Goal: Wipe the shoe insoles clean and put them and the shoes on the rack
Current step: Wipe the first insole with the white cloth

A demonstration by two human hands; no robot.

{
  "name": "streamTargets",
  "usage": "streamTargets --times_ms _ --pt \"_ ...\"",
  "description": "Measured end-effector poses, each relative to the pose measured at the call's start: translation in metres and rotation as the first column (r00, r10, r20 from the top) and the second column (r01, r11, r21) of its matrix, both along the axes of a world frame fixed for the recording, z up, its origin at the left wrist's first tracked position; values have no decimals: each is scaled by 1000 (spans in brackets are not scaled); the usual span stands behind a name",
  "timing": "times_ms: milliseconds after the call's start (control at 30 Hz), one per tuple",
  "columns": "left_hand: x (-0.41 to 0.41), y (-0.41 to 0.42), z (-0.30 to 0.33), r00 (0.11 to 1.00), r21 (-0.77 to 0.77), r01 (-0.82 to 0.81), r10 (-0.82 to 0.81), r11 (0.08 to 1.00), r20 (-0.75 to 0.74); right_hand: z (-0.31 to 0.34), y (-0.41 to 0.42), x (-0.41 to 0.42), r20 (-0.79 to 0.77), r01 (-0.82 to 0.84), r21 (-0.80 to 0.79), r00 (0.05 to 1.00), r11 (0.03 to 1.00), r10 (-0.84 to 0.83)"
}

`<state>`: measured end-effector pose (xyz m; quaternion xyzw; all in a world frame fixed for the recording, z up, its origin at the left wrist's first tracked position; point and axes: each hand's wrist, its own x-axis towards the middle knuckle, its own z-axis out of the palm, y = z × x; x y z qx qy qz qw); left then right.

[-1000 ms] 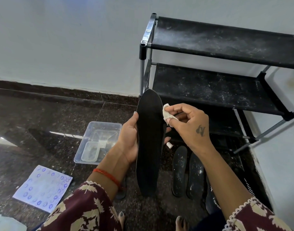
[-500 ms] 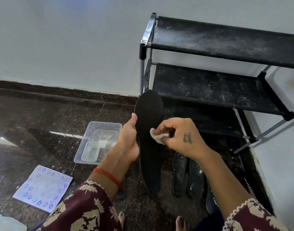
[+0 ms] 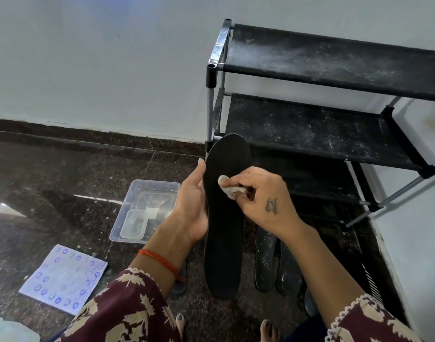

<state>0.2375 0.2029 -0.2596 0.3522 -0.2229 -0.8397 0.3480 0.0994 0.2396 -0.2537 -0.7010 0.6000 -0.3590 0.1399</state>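
Observation:
A long black insole (image 3: 223, 243) stands upright in front of me, toe end up. My left hand (image 3: 191, 206) grips its left edge around the middle. My right hand (image 3: 263, 196) pinches a small crumpled white wipe (image 3: 227, 185) and presses it on the insole's upper half. Two more dusty black insoles (image 3: 273, 262) lie on the dark floor below my right wrist. The black shoe rack (image 3: 322, 129) stands at the right against the wall, its two visible shelves dusty and bare.
A clear plastic tub (image 3: 147, 208) with a smaller container inside sits on the floor at left. A blue-patterned white packet (image 3: 63, 277) lies nearer me. My toes (image 3: 180, 322) show at the bottom. A white wall panel (image 3: 413, 230) borders the rack's right side.
My right hand came down from beside the insole's right edge onto its face and now rubs the wipe leftwards across it. The insole has turned slightly to face me more.

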Motion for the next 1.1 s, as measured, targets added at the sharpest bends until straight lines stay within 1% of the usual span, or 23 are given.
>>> streamTargets --times_ms 67,200,267,300,333,367,400,433,467,500,533,567,633,700,733,800,833,867,900,933,967,1000,1100 --pt "-1 1 -1 999 2 20 -20 1000 42 -3 -1 -1 -37 48 -6 998 999 -48" --pt "-3 0 -2 995 27 54 -56 998 87 -1 -4 -10 -40 287 -51 957 957 -289" --pt "-1 0 -2 995 43 62 -65 997 76 2 -5 -15 26 379 -45 925 924 -378" --pt "-1 0 -2 996 49 59 -62 997 68 5 -4 -16 114 391 -16 915 920 -387" --pt "0 0 -1 997 55 54 -57 997 60 10 -3 -18 238 366 39 900 930 -364" --pt "0 -1 -1 997 61 47 -50 997 50 15 -2 -19 368 289 104 878 952 -307" --pt "0 -1 -1 998 64 42 -44 997 40 20 1 -18 461 166 161 859 973 -223" --pt "0 -2 0 999 64 35 -37 997 38 23 3 -17 488 27 206 864 978 -127" --pt "0 -3 0 999 64 22 -25 998 46 24 5 -16 454 -92 245 891 965 -30" --pt "0 -4 0 998 63 7 -11 998 55 23 6 -13 380 -169 281 924 945 52" --pt "0 -4 -1 998 59 -9 5 998 64 21 7 -10 290 -197 308 951 931 105" --pt "1 -5 -3 997 55 -25 21 998 78 18 7 -8 212 -191 315 969 930 127" --pt "1 -6 -6 995 57 -33 28 998 92 12 5 -8 144 -143 296 984 945 104" --pt "1 -6 -8 996 73 -21 15 997 84 8 2 -12 117 -40 244 993 969 12" --pt "1 -6 -9 997 82 -14 8 997 73 5 1 -16 95 47 206 993 977 -67" --pt "0 -5 -8 998 82 10 -15 997 56 0 -2 -22 7 261 100 965 960 -263" --pt "0 -5 -8 998 68 21 -25 997 57 0 -4 -25 4 346 56 938 936 -347" --pt "0 -5 -8 998 53 22 -26 998 58 0 -5 -26 54 397 34 916 917 -398" --pt "0 -5 -8 998 41 12 -14 999 63 2 -5 -25 129 414 32 901 910 -414" --pt "0 -5 -8 998 27 -2 0 1000 68 4 -6 -24 190 402 34 897 915 -400" --pt "-1 -5 -7 997 14 -21 20 1000 77 6 -5 -21 211 365 34 907 930 -364" --pt "-1 -5 -6 996 2 -37 37 999 81 6 -5 -18 195 311 30 931 950 -310" --pt "-2 -3 -5 997 -16 -29 30 999 68 1 -2 -9 60 153 30 986 988 -155"
